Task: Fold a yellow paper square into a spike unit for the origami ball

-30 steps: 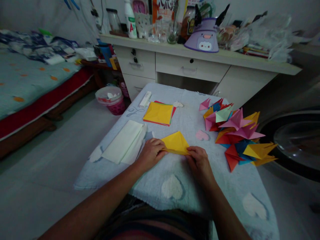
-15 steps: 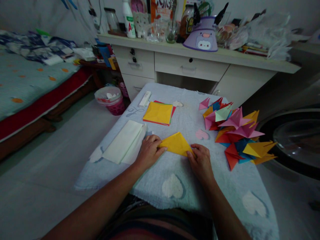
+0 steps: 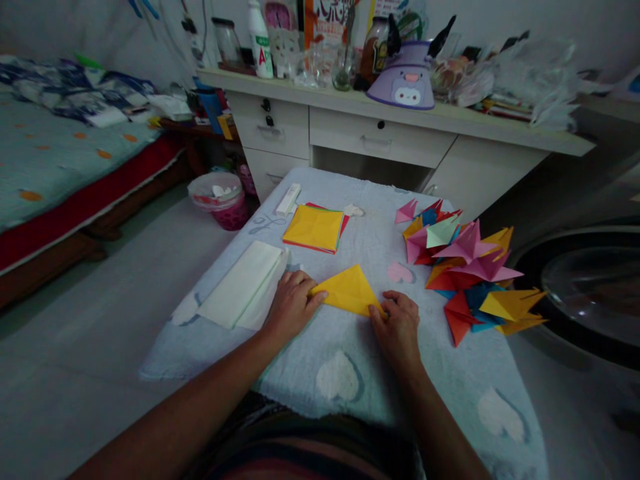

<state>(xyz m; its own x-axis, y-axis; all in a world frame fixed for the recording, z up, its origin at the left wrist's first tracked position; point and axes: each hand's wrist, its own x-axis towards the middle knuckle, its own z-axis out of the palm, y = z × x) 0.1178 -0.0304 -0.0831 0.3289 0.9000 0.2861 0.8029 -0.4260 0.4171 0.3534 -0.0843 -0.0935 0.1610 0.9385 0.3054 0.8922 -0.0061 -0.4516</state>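
- Pinned flat at mid-tabletop (image 3: 350,393): yellow paper triangle (image 3: 347,291), left hand (image 3: 290,305) pressing its 9 o'clock corner, right hand (image 3: 397,323) its 5 o'clock corner, neither gripping.
- Seemingly mid-crease; calling next for even pressure along the fold.
- Folded pieces (image 3: 465,267) heaped at 3 o'clock.

white bottle (image 3: 259,37): red "A", perhaps more | orange box (image 3: 325,20): large characters, unreadable

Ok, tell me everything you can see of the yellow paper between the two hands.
The yellow folded paper triangle is a flat, matte sheet, apex pointing away from the person, long edge toward them. It lies on the pale blue heart-patterned towel. The left hand has fingertips on its left corner; the right hand touches its right corner, pressing or pinching I cannot tell.
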